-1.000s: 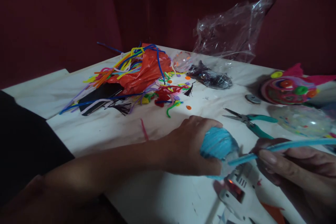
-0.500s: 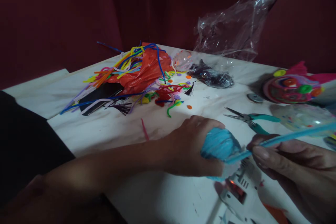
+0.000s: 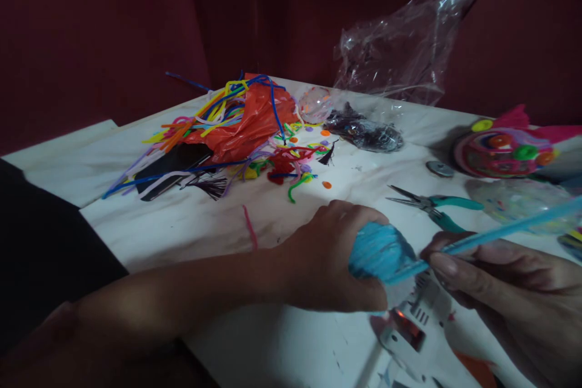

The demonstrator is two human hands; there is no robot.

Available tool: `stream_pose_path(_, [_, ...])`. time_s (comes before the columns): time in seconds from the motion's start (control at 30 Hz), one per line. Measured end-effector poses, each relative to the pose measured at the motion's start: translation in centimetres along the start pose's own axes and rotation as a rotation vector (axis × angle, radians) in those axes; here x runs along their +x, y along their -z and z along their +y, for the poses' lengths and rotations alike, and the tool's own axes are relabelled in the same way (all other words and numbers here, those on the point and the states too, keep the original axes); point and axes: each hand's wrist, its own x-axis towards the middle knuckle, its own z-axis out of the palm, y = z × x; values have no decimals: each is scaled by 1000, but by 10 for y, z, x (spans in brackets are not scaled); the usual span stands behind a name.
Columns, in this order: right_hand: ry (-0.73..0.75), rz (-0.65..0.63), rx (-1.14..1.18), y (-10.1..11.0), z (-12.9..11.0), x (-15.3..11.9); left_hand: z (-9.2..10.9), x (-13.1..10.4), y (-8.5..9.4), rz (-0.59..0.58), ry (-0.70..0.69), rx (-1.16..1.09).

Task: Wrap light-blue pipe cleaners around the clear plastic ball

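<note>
My left hand [image 3: 334,257] is wrapped round a ball [image 3: 379,248] covered in light-blue strands, a pale part of it showing underneath. In my right hand [image 3: 495,279], thumb and forefinger pinch a light-blue pipe cleaner [image 3: 504,231]. One end of the pipe cleaner lies against the ball's lower right side; the other runs up to the right edge of the view. Below the hands is a white slotted device [image 3: 411,339] with a glowing orange-red spot, partly hidden by them. Needle-nose pliers [image 3: 430,203] with green handles lie beyond my right hand.
Coloured pipe cleaners [image 3: 227,103] and a red plastic bag [image 3: 254,118] are heaped at the back left. A clear plastic bag [image 3: 395,48] stands behind a dark wrapped bundle [image 3: 364,130]. To the right sit a decorated pink piece [image 3: 495,154] and a clear speckled ball [image 3: 518,203].
My right hand has shifted slightly left, nearer the ball, and the pipe cleaner's far end has risen a little. My left hand keeps its hold on the ball.
</note>
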Motion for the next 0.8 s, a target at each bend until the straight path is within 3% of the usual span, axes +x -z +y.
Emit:
stream_pose_path(0.1, [8,-39,11,0,0,-2,0,0,0,1,-17,6])
stream_pose_path(0.27, [-111,212,-23,-1,-1,1,0,0,0,0,-11,12])
stream_pose_path(0.37, [-156,290,-68,-2,0,5,1,0,0,-5,-14,21])
stream_pose_path(0.57, [-114,266,-83,1,7,1,1,0,1,-21,-18,28])
stream_pose_path(0.8, [22,121,-64,3,12,-8,3,1,5,-45,-9,10])
